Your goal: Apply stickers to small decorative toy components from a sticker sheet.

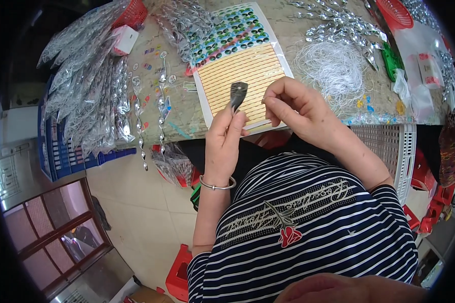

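The left grip (225, 134) was closed, thumb against fingers, on the lower part of a dark, shiny strip (239, 93) whose broad end stood up above it. The right grip (301, 108) was narrow, its thumb near the forefinger; from where I stood, I couldn't tell whether it pinched anything. The strip looked light, thin and springy, probably slick and easily creased, so its narrow part seemed the best place for a gentle hold. Behind it lay a patterned sheet (237, 76) on the worktop (288, 25), with white thread (333, 68) heaped to the right.
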`<state>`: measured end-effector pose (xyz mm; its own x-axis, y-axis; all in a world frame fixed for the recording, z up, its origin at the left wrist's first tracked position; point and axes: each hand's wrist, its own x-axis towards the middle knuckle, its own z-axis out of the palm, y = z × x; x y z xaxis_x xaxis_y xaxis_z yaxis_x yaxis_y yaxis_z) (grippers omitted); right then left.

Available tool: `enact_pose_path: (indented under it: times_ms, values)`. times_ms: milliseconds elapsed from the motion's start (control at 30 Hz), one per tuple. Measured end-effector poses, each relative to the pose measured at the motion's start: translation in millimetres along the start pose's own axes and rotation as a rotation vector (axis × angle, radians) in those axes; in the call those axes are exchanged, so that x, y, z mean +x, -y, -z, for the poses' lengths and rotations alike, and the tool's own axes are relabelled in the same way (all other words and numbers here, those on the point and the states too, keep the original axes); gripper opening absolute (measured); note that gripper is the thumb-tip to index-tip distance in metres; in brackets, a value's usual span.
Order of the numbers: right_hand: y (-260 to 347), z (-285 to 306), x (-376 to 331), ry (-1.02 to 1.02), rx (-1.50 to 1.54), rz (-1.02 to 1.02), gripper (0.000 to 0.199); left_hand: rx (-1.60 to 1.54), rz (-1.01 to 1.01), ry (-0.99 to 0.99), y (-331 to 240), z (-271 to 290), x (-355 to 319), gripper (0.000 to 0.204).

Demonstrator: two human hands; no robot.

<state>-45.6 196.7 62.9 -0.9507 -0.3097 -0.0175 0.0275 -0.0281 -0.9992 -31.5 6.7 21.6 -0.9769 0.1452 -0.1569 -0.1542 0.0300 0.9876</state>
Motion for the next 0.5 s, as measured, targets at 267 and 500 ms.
enact_pose_path:
  times_ms: [267, 500]
  values:
    - [-6.0, 1.7, 5.1, -0.086, -0.283, 0.065, 0.009, -0.025, -0.069, 0.026, -4.1, -5.9, -2.3, 0.045]
    - [-9.4, 0.6, 7.0, -0.130, -0.318, 0.094, 0.010, -0.022, -0.054, 0.053, 0.0, -5.5, -2.4, 0.052]
